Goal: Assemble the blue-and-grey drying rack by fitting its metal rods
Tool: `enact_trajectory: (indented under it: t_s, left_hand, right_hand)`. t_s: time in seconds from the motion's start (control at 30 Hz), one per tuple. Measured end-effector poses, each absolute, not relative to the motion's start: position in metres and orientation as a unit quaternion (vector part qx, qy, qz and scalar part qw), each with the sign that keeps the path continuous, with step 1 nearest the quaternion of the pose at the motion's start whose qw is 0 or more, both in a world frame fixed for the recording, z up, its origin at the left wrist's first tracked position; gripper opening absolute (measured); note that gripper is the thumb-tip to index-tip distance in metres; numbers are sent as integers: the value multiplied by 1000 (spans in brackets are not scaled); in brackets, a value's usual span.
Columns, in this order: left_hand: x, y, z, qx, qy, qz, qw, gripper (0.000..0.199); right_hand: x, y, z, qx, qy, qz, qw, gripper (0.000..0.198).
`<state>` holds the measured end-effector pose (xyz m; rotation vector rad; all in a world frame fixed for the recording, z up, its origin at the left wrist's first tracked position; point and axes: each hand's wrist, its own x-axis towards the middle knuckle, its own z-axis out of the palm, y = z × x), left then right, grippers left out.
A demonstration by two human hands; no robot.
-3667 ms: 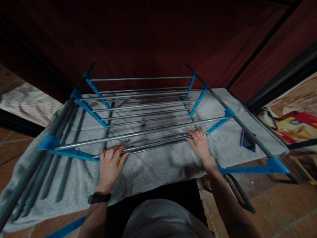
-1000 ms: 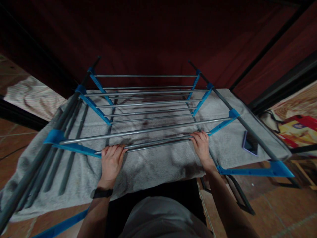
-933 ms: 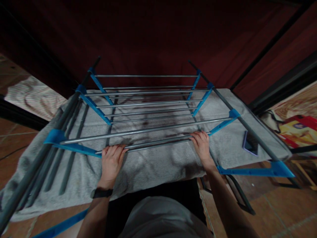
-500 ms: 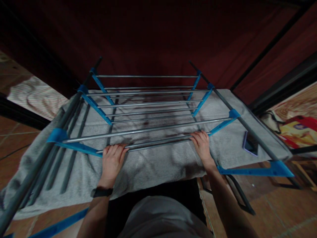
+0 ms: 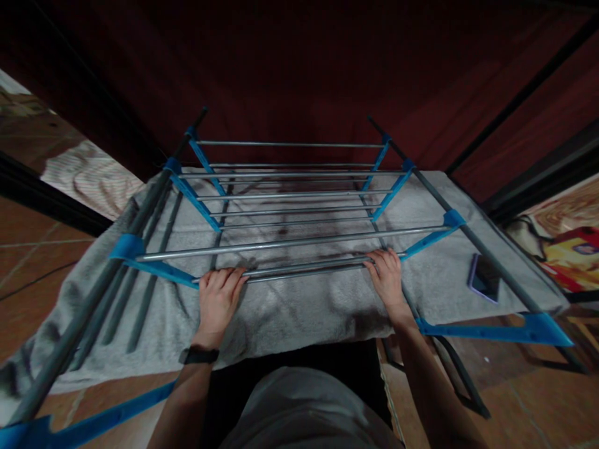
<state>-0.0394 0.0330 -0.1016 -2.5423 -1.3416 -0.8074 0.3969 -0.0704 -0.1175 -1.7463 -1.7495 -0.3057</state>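
A rack of grey metal tubes and blue plastic brackets, like a shoe rack or drying rack, lies in front of me on a grey blanket (image 5: 299,318). My left hand (image 5: 219,298) curls over the left end of a pair of thin metal rods (image 5: 304,269). Near the other end of the same rods, my right hand (image 5: 386,277) has its fingers wrapped over them. The rods' ends meet the left blue bracket (image 5: 163,269) and the right blue bracket (image 5: 428,242). Both thumbs are partly hidden.
Several loose grey tubes (image 5: 143,315) lie on the blanket at left. A phone (image 5: 485,279) rests on the right side. One blue bracket (image 5: 505,332) juts past the blanket's front right edge. Dark red panels (image 5: 290,68) stand behind, and a red-yellow bag (image 5: 578,255) sits far right.
The view has shifted a little, so the rack, blanket and phone appear slightly farther right. Both hands keep their places on the rods.
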Motion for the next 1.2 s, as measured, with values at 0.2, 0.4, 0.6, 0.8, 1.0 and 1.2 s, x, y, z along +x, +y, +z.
enact_trajectory:
  t_s: [0.2,0.4,0.6,0.8,1.0,1.2]
  left_hand:
    - [-39,32,-96,-854,-448,-254,75,30]
    - [-38,31,-96,-853,-455,-249,67,30]
    - [-40,32,-98,-852,-452,-252,75,29]
    - [-39,31,-98,-851,-447,-268,62,30]
    - [-40,33,-100,-844,-455,-275,72,25]
    - [-39,32,-96,-846,-454,-271,69,19]
  right_hand:
    - [398,-69,-119,-664,-665,-120,320,22]
    - [400,-69,-123,-659,-670,-131,315,22]
    - [399,-70,-123,-657,-672,-131,315,22]
    - [397,-71,-119,-651,-679,-146,308,22]
    - [393,-72,-120,-646,-676,-158,316,25]
    - [389,-72,-124,-653,-665,-171,319,28]
